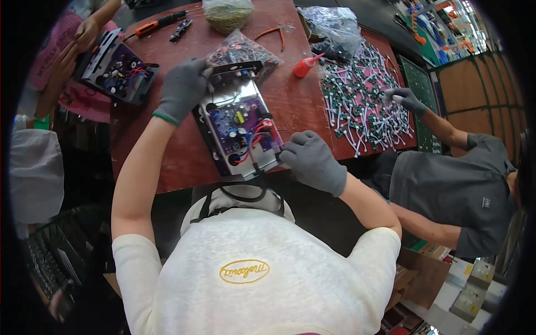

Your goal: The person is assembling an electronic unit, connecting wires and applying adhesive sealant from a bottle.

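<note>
In front of me on the red table, an open metal chassis (252, 94) lies at a slight tilt. A purple circuit board (237, 123) with capacitors, a yellow part and red and blue wires is inside it. My left hand (183, 89), in a grey glove, has its fingers closed on the chassis's far left corner, beside the dark end panel (237, 69). At the near right corner, my gloved right hand (314, 162) is curled with its fingertips against the chassis edge. Those fingertips are partly hidden.
Behind the chassis lies a clear bag of small parts (237, 49). An orange screwdriver (162, 25), orange-handled pliers (281, 38) and a red bottle (305, 67) are around it. A pile of white-wired connectors (363, 100) covers the right, where a co-worker's gloved hand (406, 100) reaches. Another person holds a similar chassis (120, 72) at left.
</note>
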Demonstrator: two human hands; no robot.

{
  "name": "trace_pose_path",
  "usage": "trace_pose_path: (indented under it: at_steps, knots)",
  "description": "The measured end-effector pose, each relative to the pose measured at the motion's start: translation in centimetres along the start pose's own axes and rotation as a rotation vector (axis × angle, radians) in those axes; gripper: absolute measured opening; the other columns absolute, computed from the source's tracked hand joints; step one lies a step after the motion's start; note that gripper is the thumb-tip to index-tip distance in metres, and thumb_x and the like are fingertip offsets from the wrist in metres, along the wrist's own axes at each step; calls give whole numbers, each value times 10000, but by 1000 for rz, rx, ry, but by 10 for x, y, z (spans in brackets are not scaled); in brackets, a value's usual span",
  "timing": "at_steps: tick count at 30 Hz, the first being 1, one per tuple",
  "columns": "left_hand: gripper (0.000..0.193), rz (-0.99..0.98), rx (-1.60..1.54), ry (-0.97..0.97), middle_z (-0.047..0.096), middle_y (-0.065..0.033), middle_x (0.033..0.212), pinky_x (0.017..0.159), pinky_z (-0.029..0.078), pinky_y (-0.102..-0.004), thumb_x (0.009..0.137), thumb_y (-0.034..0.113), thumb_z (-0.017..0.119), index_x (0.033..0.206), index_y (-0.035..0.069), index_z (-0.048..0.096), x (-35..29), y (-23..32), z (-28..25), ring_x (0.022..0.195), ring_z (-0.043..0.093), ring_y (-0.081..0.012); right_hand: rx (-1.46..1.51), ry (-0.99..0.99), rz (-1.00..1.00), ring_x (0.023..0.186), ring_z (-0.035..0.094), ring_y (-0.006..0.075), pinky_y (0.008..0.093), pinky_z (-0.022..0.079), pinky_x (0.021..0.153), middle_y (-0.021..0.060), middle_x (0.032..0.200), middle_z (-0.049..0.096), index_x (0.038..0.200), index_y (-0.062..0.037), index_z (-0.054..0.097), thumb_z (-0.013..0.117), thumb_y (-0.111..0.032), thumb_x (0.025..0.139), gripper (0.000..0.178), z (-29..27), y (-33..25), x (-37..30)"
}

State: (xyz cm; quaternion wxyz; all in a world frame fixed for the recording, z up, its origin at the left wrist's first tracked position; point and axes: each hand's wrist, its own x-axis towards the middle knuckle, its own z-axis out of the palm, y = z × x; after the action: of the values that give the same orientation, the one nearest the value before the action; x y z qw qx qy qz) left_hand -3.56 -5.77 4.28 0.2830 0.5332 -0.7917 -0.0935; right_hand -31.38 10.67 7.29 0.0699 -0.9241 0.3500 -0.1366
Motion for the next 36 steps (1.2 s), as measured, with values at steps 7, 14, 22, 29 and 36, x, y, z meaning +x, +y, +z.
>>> trace_pose_path:
  at_steps: [7, 14, 22, 29, 36]
  knots:
    - [167, 113, -93, -89, 642, -130, 880, 714, 488, -441, 853, 229, 574, 868, 85, 657, 20, 78, 57, 824, 630, -331, -204, -136, 166, 832, 547, 201, 347, 431, 741, 17, 798, 567, 834, -107, 585, 622, -159, 684, 163, -60, 8, -65]
    - [143, 224, -153, -205, 634, -136, 936, 705, 500, -452, 838, 192, 580, 896, 101, 673, 17, 140, 114, 836, 642, -332, -380, -278, 338, 851, 553, 194, 336, 431, 752, 13, 795, 564, 808, -109, 590, 631, -186, 669, 164, -63, 14, -136]
    - [207, 220, -268, -294, 626, -131, 954, 755, 494, -433, 880, 272, 587, 961, 104, 677, 23, 132, 103, 871, 633, -326, -380, -203, 532, 873, 558, 227, 366, 440, 788, 25, 827, 571, 835, -116, 604, 674, -128, 686, 165, -62, 7, -141]
    - [189, 241, -319, 88, 598, -145, 918, 718, 490, -416, 879, 227, 602, 957, 57, 626, -35, 50, 72, 836, 607, -335, -506, 443, 265, 867, 622, 306, 391, 477, 808, 127, 911, 666, 937, -2, 624, 642, -89, 835, 135, -173, -37, -39]
    - [169, -115, -286, 92, 591, -138, 910, 681, 488, -430, 879, 237, 596, 933, 77, 616, -143, -47, 45, 815, 591, -343, -758, 246, -388, 921, 613, 283, 388, 498, 803, 119, 987, 666, 968, -17, 636, 638, -103, 823, 169, -168, -48, 98]
